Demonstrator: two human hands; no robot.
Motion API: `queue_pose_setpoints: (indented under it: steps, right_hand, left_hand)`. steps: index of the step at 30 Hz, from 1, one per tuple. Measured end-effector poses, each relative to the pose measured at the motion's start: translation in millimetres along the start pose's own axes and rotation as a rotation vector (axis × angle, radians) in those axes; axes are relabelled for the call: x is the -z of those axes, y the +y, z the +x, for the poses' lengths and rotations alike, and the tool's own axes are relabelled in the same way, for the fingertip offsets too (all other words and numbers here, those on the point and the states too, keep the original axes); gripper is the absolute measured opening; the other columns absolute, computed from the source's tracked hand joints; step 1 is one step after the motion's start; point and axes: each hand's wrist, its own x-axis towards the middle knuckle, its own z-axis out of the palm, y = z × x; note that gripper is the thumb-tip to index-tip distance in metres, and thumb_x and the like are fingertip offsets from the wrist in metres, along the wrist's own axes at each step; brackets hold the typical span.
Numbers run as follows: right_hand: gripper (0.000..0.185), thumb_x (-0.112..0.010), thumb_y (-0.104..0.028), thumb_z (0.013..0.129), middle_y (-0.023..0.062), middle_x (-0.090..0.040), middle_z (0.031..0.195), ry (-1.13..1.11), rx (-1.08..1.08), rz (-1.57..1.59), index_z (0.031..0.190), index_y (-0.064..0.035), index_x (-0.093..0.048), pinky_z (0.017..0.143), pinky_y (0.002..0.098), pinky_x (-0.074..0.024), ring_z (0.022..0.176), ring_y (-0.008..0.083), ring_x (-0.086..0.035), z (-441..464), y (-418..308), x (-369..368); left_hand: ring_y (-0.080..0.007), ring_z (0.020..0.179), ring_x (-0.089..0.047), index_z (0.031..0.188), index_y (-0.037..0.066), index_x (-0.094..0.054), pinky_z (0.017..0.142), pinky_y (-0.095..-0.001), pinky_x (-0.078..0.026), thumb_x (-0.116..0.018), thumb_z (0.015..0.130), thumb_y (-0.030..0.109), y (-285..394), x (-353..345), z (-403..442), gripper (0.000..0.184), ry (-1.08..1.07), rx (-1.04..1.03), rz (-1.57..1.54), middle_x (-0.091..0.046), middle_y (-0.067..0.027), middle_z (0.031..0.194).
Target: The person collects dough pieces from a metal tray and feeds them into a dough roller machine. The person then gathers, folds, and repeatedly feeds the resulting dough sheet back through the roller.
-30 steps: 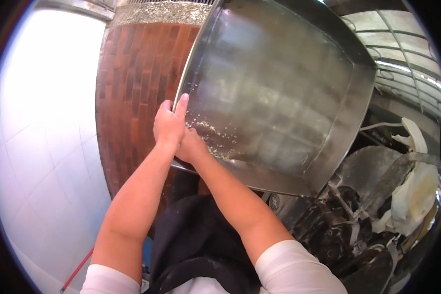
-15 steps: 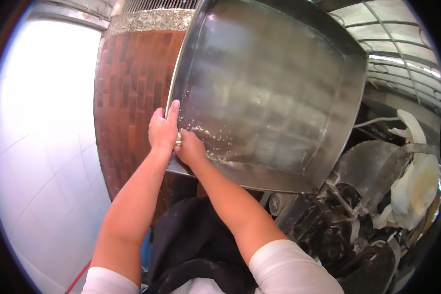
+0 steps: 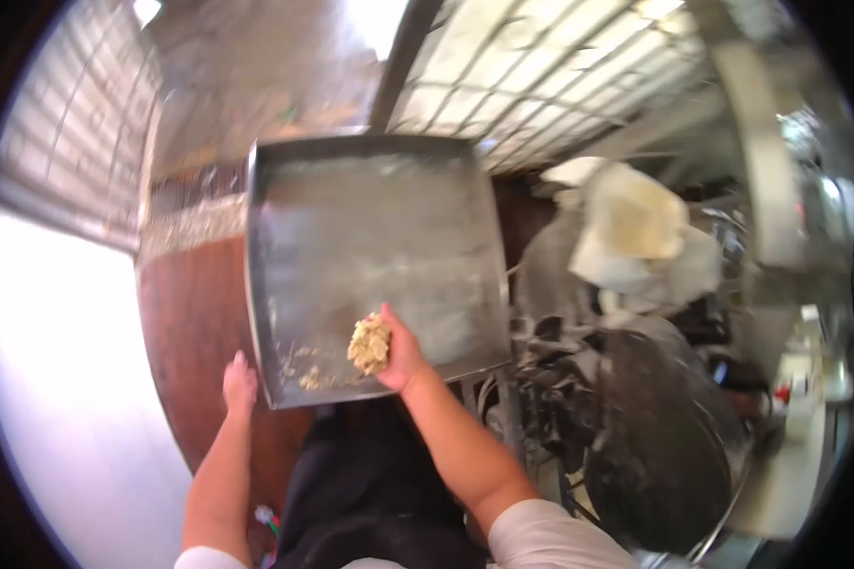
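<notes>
Tray: dull metallic grey w/ paler cloudy patches, left rim a brighter silver-grey. Lump: pale tan-beige, mottled. Crumbs: similar cream-tan. Floor: red-brown; v. blurred, so tile pattern only prob. Wall: bright white. Apron: black. R sleeve: off-white. Grille: dk gridded bars vs. lt cream-grey bkgd. Cloth-like bundle: white w/ yellowish-tan patch. Rounded panel: near-black, some grey smears.
</notes>
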Motion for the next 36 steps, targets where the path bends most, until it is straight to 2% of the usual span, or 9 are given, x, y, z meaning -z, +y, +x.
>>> queue_pose_setpoints:
  steps: [1,3,6,11,18,20,28,33,36]
  right_hand:
    - [0.038,-0.055,-0.049,0.089,0.0059,-0.064,0.085,-0.077,0.002,0.09,0.088,-0.0121,-0.061,0.063,0.0368,-0.0523,0.081,0.0216,-0.063,-16.1,-7.8,-11.2]
    - [0.038,-0.054,-0.05,0.088,0.0059,-0.063,0.084,-0.246,-0.006,0.23,0.085,-0.0134,-0.063,0.053,0.0343,-0.05,0.078,0.0211,-0.062,-50.1,-21.5,-35.0]
    - [0.039,-0.053,-0.052,0.087,0.0052,-0.062,0.08,-0.452,0.004,0.332,0.082,-0.0144,-0.063,0.046,0.0294,-0.0456,0.072,0.0201,-0.059,-99.5,-45.5,-75.0]
    - [0.039,-0.053,-0.053,0.085,0.0043,-0.058,0.077,-0.51,0.267,0.413,0.08,-0.0147,-0.061,0.043,0.0241,-0.0417,0.068,0.0175,-0.055,-185.5,-96.3,-138.8]
    - [0.028,-0.051,-0.042,0.089,0.0025,-0.057,0.077,-0.523,0.774,0.447,0.087,-0.015,-0.057,0.041,0.0219,-0.043,0.065,0.0138,-0.056,-351.6,-180.6,-205.4]
    - [0.029,-0.044,-0.04,0.093,0.002,-0.057,0.077,-0.256,0.932,0.522,0.092,-0.0144,-0.056,0.041,0.0208,-0.0433,0.065,0.012,-0.056,-408.9,-199.8,-223.0]
    - [0.047,-0.026,-0.049,0.093,0.0008,-0.058,0.099,-0.188,1.405,0.504,0.108,-0.0176,-0.058,0.06,0.0255,-0.0444,0.083,0.0122,-0.056,-529.6,-349.9,-160.0]
    - [0.042,-0.033,-0.046,0.094,0.005,-0.055,0.116,0.336,1.627,0.144,0.114,-0.0146,-0.053,0.073,0.0441,-0.0474,0.096,0.0182,-0.056,-515.6,-438.7,-95.6]
    - [0.038,-0.044,-0.042,0.092,0.0074,-0.056,0.116,0.771,1.032,-0.448,0.113,-0.0106,-0.051,0.072,0.0474,-0.0481,0.095,0.0217,-0.058,-508.5,-435.5,-90.4]
  left_hand:
    - [-0.0198,0.041,-0.046,0.08,0.01,-0.051,0.035,-0.0344,-0.036,-0.046,0.096,0.041,26.2,15.3,-9.3,0.035,-0.238,0.586,-0.489,-0.046,-0.006,0.053]
    - [-0.0199,0.034,-0.04,0.072,0.012,-0.044,0.027,-0.0324,-0.028,-0.049,0.093,0.047,37.3,35.6,-32.1,0.041,-0.435,0.742,-0.592,-0.041,-0.0045,0.048]
    - [-0.0212,0.044,-0.051,0.078,0.008,-0.052,0.037,-0.0363,-0.041,-0.052,0.088,0.046,8.3,42.7,-34.7,0.039,-0.541,0.638,-0.063,-0.053,-0.0096,0.058]
    - [-0.0231,0.044,-0.052,0.084,0.008,-0.055,0.039,-0.0392,-0.04,-0.053,0.087,0.045,43.8,34.2,-16.6,0.038,-0.841,0.598,0.325,-0.057,-0.0113,0.064]
    - [-0.0246,0.048,-0.052,0.097,0.008,-0.053,0.045,-0.0429,-0.042,-0.051,0.088,0.052,128.5,-31.9,51.7,0.045,-0.739,0.3,0.136,-0.057,-0.0098,0.068]
    - [-0.0243,0.051,-0.053,0.1,0.008,-0.052,0.047,-0.0425,-0.042,-0.05,0.087,0.055,162.1,-51.8,53.3,0.048,-0.726,0.303,0.103,-0.058,-0.0096,0.072]
    - [-0.0245,0.054,-0.055,0.106,0.009,-0.051,0.047,-0.0421,-0.043,-0.049,0.088,0.054,159.7,-95.7,-13.1,0.049,-0.764,0.398,0.118,-0.058,-0.0109,0.078]
    - [-0.0254,0.05,-0.054,0.099,0.007,-0.053,0.044,-0.0421,-0.043,-0.05,0.088,0.05,126.5,-78.2,-72.0,0.044,-0.755,0.525,0.076,-0.058,-0.0115,0.071]
    - [-0.0255,0.046,-0.053,0.094,0.007,-0.054,0.042,-0.0423,-0.043,-0.05,0.088,0.047,107.4,-54.1,-90.4,0.041,-0.709,0.578,0.102,-0.057,-0.0116,0.067]
